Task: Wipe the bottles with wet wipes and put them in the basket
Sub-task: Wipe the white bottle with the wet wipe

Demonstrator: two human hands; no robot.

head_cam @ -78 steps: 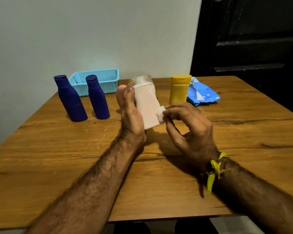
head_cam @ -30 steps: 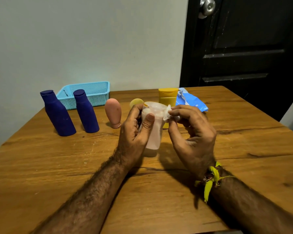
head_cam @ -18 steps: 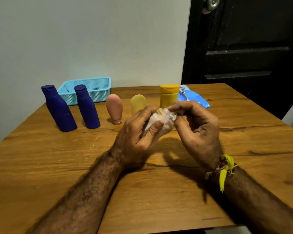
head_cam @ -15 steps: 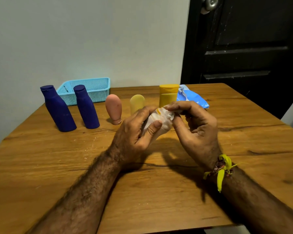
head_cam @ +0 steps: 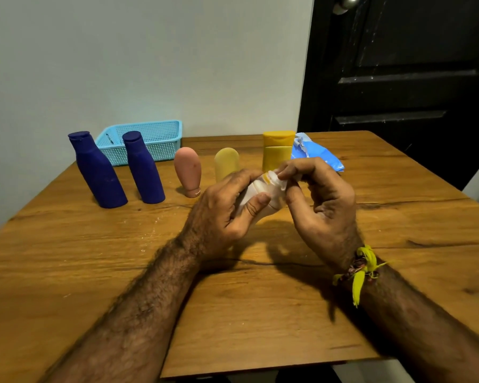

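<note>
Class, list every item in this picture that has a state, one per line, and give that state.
White plastic bottle: tilted, gripped by left hand.
White wet wipe: pinched by right hand against bottle top.
Two dark blue bottles: standing.
Light blue mesh basket: holds no bottles.
Blue wipes pack: opened.

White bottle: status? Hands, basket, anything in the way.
Left hand grips white bottle. Right hand pinches wipe on its top. Basket holds no bottles; five wait on table. Nothing blocking.

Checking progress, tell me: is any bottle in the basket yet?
No, the blue basket shows no bottle inside; both dark blue bottles stand on the table in front of it.
</note>
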